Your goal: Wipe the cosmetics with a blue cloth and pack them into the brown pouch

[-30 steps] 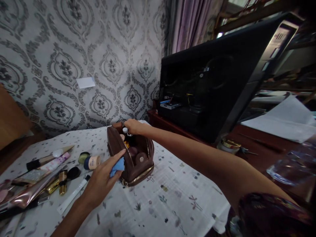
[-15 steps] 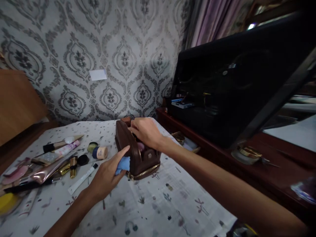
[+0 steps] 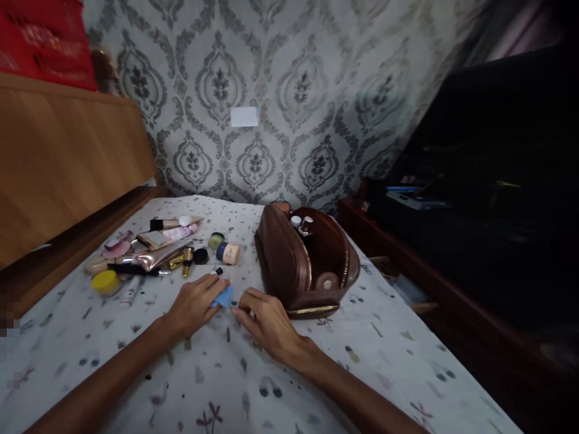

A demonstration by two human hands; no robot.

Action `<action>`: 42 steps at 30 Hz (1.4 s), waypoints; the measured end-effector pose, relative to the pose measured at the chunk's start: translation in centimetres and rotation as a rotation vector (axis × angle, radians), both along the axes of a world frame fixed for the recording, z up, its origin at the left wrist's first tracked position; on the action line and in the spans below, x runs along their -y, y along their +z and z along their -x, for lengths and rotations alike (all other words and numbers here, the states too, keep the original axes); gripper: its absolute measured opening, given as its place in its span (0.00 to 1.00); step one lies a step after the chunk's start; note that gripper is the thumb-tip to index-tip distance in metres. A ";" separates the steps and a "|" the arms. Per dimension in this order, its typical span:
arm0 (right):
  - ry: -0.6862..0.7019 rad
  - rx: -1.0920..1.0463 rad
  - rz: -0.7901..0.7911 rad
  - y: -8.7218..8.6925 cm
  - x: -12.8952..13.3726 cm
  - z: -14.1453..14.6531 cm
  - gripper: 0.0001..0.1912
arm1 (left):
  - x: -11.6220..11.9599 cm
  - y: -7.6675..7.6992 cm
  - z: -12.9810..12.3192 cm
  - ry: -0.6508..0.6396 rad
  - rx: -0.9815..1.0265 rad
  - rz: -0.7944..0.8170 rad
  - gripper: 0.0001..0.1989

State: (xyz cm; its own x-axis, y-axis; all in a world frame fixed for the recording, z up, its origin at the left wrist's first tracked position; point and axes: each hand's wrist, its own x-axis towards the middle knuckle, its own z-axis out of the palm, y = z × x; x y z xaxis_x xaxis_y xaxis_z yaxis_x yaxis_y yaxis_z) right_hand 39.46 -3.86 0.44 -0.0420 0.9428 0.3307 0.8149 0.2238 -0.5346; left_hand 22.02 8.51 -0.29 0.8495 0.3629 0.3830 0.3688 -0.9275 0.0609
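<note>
My left hand (image 3: 196, 304) is closed on a small blue cloth (image 3: 223, 297), which sticks out beyond its fingers, low over the tablecloth. Just right of the cloth is my right hand (image 3: 269, 325), its fingers curled and thumb tucked in; whatever the fingertips hold is hidden. Behind my right hand stands a brown toiletry bag (image 3: 283, 253), unzipped and gaping. Two small capped containers, one with a silvery cap (image 3: 306, 226), show inside its far left part. A tube's black cap (image 3: 219, 271) peeks out behind my left hand.
Several cosmetics lie at the left, including a yellow-lidded jar (image 3: 105, 281), a rose-gold tube (image 3: 154, 258) and a blue-and-beige jar (image 3: 228, 253). A wooden box (image 3: 67, 169) stands at far left. A dark screen (image 3: 488, 169) rises at right above an open drawer (image 3: 407, 292).
My right hand has come out of the bag to beside the cloth. My left hand has moved off the bag's side, still holding the cloth. The view has swung left.
</note>
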 end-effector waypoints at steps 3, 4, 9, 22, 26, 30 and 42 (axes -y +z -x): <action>-0.022 -0.088 0.102 -0.7 -1.6 0.8 0.03 | -1.3 0.5 1.1 0.137 0.002 -0.024 0.13; -0.028 -0.114 0.120 -0.9 -2.1 1.1 0.05 | -1.9 0.7 1.4 0.201 0.025 -0.026 0.13; -0.064 -0.183 0.058 -2.5 -4.4 2.2 0.13 | -4.9 0.9 2.9 0.499 0.152 0.025 0.19; -0.020 -0.106 -0.068 -5.8 -5.7 2.7 0.26 | -5.6 -0.2 3.7 0.478 -0.089 0.117 0.21; -0.024 -0.105 -0.094 -6.2 -5.8 2.3 0.27 | -5.9 -0.4 4.4 0.194 0.001 0.201 0.23; 0.004 -0.090 -0.087 -6.4 -5.9 2.2 0.28 | -5.4 -0.1 4.1 0.040 0.055 0.248 0.19; 0.027 -0.071 -0.030 -5.2 -5.4 2.4 0.25 | -7.4 1.0 6.4 0.792 -0.125 -0.265 0.23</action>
